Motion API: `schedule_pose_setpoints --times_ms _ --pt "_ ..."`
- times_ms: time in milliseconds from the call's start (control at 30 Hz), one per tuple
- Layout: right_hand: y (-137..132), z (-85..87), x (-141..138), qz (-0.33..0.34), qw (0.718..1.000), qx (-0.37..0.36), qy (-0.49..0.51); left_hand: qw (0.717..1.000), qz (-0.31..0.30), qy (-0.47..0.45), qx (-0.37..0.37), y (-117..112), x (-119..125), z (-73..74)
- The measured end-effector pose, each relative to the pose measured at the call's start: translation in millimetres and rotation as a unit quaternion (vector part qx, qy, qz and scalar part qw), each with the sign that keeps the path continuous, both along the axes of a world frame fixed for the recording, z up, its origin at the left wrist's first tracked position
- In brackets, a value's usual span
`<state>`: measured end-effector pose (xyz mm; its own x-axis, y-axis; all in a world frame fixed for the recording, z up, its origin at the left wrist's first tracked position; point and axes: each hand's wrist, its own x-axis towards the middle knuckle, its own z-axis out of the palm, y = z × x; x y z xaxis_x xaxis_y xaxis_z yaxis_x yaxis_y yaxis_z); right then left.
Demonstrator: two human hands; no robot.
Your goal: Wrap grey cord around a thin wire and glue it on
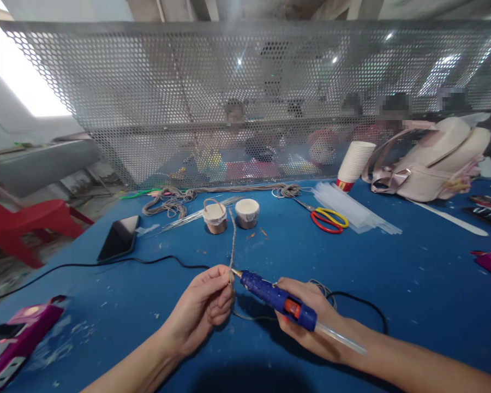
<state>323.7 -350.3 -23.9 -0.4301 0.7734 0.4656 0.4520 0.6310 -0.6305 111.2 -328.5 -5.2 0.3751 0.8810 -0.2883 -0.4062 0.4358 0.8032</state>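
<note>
pinching a twisted grey cord (233, 240) between thumb and fingertips, the left hand (210, 297) is holding the strand over the near middle of the blue table (393, 289). the upper length of the cord is rising nearly straight from the grip, and its top end is appearing between two small cups in this view. the right hand (311, 314) is gripping a blue glue gun (265, 289), with the fingers wrapping around the handle, which the hand is largely hiding. the nozzle (237, 272) is pointing left at the cord, right beside the left fingertips; contact between nozzle and cord cannot be confirmed. a clear glue stick (339, 337) is protruding from the rear of the gun and is crossing above the right wrist.

beyond the hands, the left cup (216, 225) is carrying a twisted loop handle, and the right cup (247, 215) is standing just beside it. a loose hank of cord (166, 203) is lying behind and to the left. scissors (329, 219) with red and yellow handles are resting to the right, near clear plastic sheets (352, 207). a phone (120, 237) is lying at the left, and a black cable (147, 260) is running past its near end.
</note>
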Motion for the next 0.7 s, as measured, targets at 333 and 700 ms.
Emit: schedule_pose_setpoints --times_ms 333,700 --pt "1.6 -3.2 0.9 -0.008 1.0 0.023 0.002 1.0 0.005 0.003 0.001 -0.1 -0.5 -0.9" --pt "-1.0 2.6 2.4 -0.018 0.999 0.024 -0.015 0.993 0.078 0.068 0.059 0.4 1.1 -2.8"
